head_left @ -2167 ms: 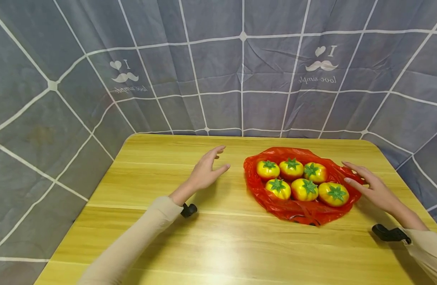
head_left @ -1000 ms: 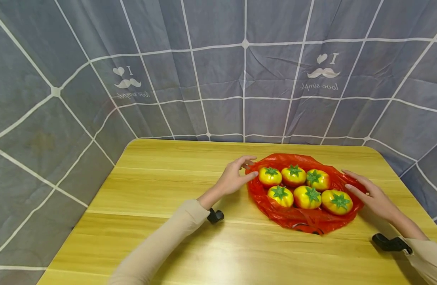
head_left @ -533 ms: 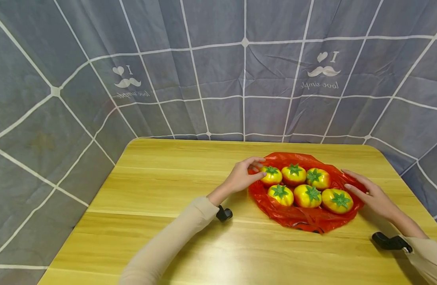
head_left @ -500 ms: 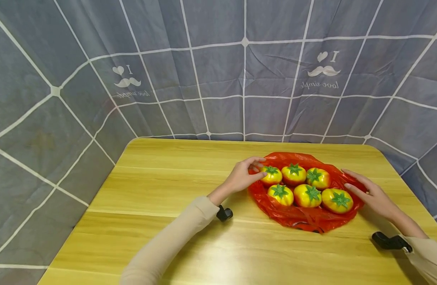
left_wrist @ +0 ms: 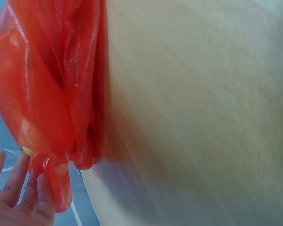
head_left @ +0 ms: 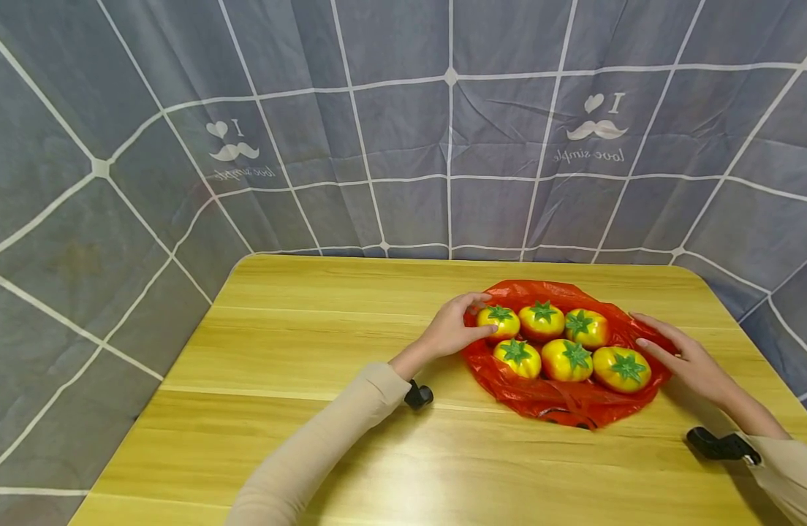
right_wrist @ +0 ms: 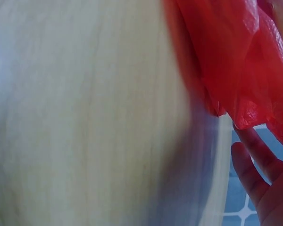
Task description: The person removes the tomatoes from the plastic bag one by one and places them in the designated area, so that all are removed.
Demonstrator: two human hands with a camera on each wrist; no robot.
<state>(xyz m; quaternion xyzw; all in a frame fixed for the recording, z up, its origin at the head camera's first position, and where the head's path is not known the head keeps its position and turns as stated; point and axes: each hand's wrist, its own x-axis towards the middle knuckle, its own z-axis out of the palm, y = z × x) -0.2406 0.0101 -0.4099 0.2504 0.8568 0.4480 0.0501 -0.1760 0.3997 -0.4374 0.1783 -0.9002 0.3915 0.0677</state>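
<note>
A red plastic bag (head_left: 577, 398) lies spread wide on the wooden table, its mouth facing up. Inside sit several shiny yellow-red fruits like persimmons (head_left: 542, 321), each with a green star-shaped cap, in two rows. My left hand (head_left: 452, 326) is at the bag's left rim, its thumb against the back-left fruit (head_left: 498, 322) and its fingers reaching along the rim. The left wrist view shows extended fingers (left_wrist: 16, 181) at the red plastic. At the right rim is my right hand (head_left: 693, 361), fingers spread and fairly straight; its fingertips touch the plastic in the right wrist view.
The wooden table (head_left: 298, 343) has rounded far corners. A grey curtain (head_left: 403, 131) with white grid lines hangs behind it and along both sides. Black wrist mounts (head_left: 722, 446) stick out under both sleeves.
My left hand has moved right from over the table to the bag's left rim, its thumb coming to the back-left fruit. The right hand stays at the right rim.
</note>
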